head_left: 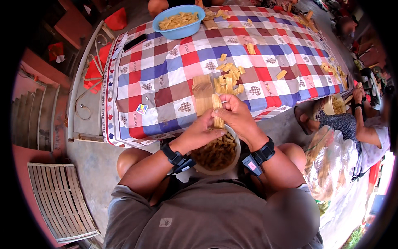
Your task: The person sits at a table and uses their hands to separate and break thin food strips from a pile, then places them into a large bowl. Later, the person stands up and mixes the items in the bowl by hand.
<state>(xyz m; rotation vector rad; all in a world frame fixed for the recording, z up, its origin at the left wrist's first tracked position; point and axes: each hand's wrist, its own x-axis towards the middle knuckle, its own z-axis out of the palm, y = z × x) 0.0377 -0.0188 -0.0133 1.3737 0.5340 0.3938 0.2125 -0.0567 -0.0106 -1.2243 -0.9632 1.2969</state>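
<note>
I see both arms reach forward from the near side, elbows out wide and hands bent in toward each other. The left hand (195, 135) and right hand (240, 117) pinch one yellow strip (217, 108) with thumbs and fingers, above the far side of a round bowl (238, 151) of brown bits (215, 155). A wooden board (200, 99) lies just past them, left of a yellow pile (227, 82)
</note>
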